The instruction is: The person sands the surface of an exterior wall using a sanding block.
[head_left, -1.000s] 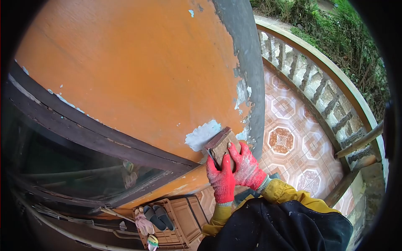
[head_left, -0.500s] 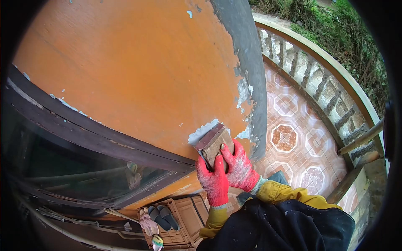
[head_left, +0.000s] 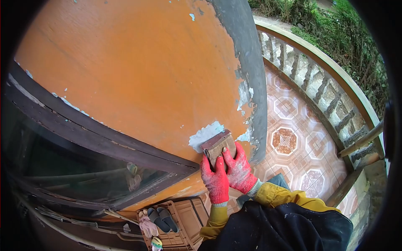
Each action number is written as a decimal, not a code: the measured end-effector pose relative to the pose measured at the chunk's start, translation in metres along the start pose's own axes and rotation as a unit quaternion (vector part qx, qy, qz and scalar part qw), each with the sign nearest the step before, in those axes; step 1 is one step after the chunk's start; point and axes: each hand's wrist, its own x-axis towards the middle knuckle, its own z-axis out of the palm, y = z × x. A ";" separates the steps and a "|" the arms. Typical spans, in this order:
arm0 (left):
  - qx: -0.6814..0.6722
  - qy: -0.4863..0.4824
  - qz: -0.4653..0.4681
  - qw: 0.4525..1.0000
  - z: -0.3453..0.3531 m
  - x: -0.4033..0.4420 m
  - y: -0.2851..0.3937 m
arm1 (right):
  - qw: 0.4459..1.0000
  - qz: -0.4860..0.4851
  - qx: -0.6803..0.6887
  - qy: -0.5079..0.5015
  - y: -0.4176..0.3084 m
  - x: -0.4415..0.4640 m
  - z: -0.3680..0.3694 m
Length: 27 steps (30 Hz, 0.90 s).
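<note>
Both hands wear red gloves dusted with white powder. My left hand (head_left: 215, 180) and my right hand (head_left: 241, 169) are closed side by side on a sanding block (head_left: 221, 149), a wooden block with reddish-brown sandpaper along its upper edge. The block rests against the orange wall (head_left: 138, 79), just below a whitish bare patch (head_left: 206, 134) with ragged edges. The block's face against the wall is hidden.
A dark wooden window frame (head_left: 100, 138) borders the wall at lower left. Below it, slippers (head_left: 167, 219) lie on a brown plastic crate (head_left: 176, 240). On the right, a curved balustrade (head_left: 322, 85) edges the tiled floor (head_left: 289, 113).
Both hands and the sanding block have moved slightly down and right along the wall, uncovering more of the whitish patch. The grip stays the same.
</note>
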 end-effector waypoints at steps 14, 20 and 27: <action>0.113 0.059 0.096 0.987 -0.001 -0.002 0.039 | 0.997 -0.017 0.008 0.071 -0.018 0.029 -0.003; 0.235 0.182 0.250 0.921 -0.018 0.018 0.066 | 0.997 -0.064 -0.013 0.046 0.025 -0.002 0.015; 0.301 0.281 0.332 0.849 -0.026 0.077 0.118 | 0.996 -0.032 0.003 0.080 0.003 0.025 0.005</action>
